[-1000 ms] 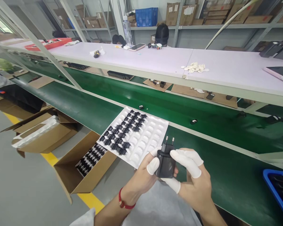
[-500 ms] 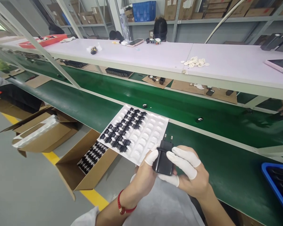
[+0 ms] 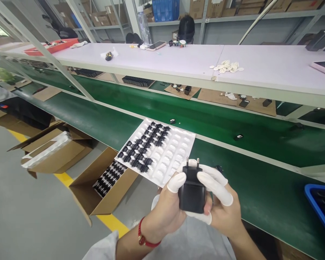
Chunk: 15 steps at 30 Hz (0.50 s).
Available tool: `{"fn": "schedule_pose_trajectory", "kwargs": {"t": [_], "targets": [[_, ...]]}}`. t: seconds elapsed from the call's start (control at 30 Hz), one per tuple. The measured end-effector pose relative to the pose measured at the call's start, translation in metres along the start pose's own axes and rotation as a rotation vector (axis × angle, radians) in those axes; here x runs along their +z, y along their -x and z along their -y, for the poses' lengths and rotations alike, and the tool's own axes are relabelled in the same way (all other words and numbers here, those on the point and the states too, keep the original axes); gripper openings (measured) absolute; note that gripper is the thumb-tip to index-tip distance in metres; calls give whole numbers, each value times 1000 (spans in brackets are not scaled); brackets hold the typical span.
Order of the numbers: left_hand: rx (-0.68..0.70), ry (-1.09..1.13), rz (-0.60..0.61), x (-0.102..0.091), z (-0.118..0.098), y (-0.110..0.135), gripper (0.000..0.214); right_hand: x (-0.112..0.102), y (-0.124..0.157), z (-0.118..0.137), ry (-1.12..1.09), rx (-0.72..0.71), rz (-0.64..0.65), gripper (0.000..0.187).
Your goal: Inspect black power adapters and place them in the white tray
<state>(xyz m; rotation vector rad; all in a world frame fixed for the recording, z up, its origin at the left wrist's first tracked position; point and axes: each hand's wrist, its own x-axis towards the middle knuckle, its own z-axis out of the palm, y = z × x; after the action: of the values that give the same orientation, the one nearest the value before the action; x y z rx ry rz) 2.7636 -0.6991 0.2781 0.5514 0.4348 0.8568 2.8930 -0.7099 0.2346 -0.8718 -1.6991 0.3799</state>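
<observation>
A black plug-in power adapter (image 3: 193, 195) with two round metal pins is held upright between both hands, pins pointing up and away from me. My left hand (image 3: 169, 206) grips its left side, the thumb in a white finger cot. My right hand (image 3: 222, 198) closes round the right side and lower edge, with white cots on several fingers. Just beyond my left hand lies a white moulded tray (image 3: 176, 144) on the green bench, its left part filled with black plastic parts (image 3: 141, 148). A small dark item (image 3: 219, 168) shows behind my right fingers.
Open cardboard boxes (image 3: 81, 195) stand on the floor at left. A blue bin (image 3: 311, 202) with black parts sits at right. Across the sunken green belt (image 3: 206, 124), carrying small black pieces, runs a white shelf (image 3: 178, 59) with finger cots (image 3: 227, 66) and phones. A person (image 3: 186, 29) is behind it.
The adapter has come nearer and turned so its broad flat face and both pins face me squarely. Small pieces on the belt have shifted right, along with a slight camera movement.
</observation>
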Motion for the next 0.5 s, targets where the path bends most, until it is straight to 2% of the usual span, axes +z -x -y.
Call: {"fn": "schedule_pose_trajectory", "kwargs": {"t": [0.13, 0.27, 0.37, 0.43, 0.5], "targets": [[-8, 15, 2, -1, 3, 2, 50, -2, -5, 9, -41, 10, 51, 38], [-10, 35, -32, -2, 5, 6, 52, 2, 0, 11, -112, 21, 41, 39], [-1, 47, -135, -5, 6, 8, 50, 3, 1, 7, -71, -14, 106, 33], [-16, 53, -231, -7, 6, 8, 46, 2, 0, 3, 17, -73, 193, 29], [-36, 54, -321, -9, 6, 8, 42, 1, -3, -2, 89, -140, 224, 28]]}}
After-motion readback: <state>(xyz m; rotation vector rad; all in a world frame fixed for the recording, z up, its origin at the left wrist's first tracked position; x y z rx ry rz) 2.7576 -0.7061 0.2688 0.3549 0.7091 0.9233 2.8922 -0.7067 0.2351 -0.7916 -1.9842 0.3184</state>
